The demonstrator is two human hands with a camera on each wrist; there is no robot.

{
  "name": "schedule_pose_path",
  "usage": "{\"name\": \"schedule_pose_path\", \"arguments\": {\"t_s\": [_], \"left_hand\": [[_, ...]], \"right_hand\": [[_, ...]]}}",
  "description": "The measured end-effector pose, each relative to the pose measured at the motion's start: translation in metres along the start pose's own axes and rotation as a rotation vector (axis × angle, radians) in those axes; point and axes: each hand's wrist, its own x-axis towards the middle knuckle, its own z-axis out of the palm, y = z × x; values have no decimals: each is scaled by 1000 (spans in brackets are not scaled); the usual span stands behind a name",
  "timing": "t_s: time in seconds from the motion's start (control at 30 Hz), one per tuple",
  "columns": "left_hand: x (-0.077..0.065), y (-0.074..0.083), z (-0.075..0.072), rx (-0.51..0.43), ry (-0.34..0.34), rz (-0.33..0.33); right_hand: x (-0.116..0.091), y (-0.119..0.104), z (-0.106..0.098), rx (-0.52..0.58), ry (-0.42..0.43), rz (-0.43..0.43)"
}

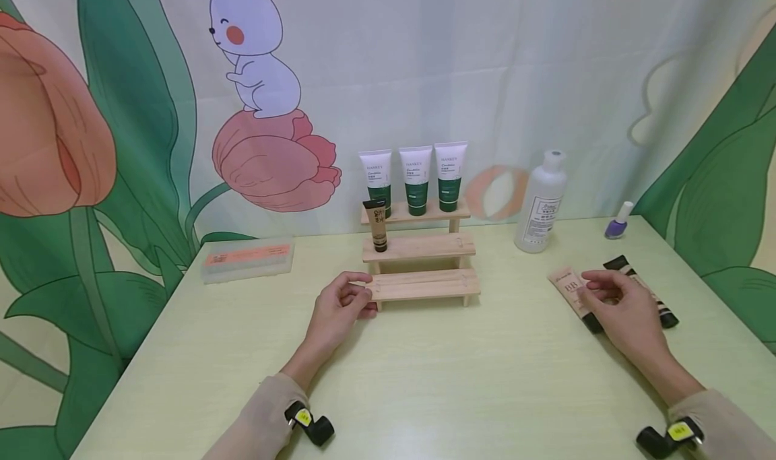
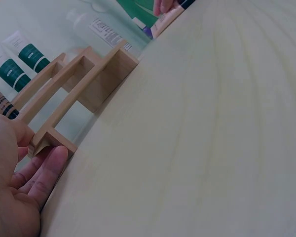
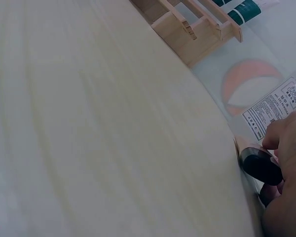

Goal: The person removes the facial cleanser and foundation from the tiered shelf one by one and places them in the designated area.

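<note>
At the left end of a three-step wooden display stand point(image 1: 424, 283), my left hand point(image 1: 339, 302) grips the lowest step, its fingers round the end leg in the left wrist view. A small gold tube with black cap point(image 1: 378, 227) stands on the middle step's left end. Three white-and-green tubes point(image 1: 416, 180) line the top step. My right hand point(image 1: 627, 312) is over a beige BB cream tube point(image 1: 566, 286) lying on the table, fingertips right at its edge, fingers loosely bent. Beside it lies a black-and-beige tube point(image 1: 667, 316), partly hidden by that hand.
A white bottle point(image 1: 541, 207) with a printed label stands right of the stand. Farther right is a purple nail polish bottle point(image 1: 617, 224) with a white cap. A flat translucent box point(image 1: 248, 261) with an orange label lies at the back left. A printed curtain point(image 1: 388, 62) hangs behind the table.
</note>
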Motion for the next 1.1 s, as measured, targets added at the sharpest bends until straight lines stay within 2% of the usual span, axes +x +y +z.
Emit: {"name": "schedule_pose_path", "arguments": {"t_s": [0.63,0.83,1.1], "left_hand": [[1,0,2,11,11,2],[0,0,2,17,8,8],[0,0,1,15,5,8]], "right_hand": [[0,0,0,-7,51,8],[4,-15,-1,95,85,-41],[21,-59,6,301,80,-133]]}}
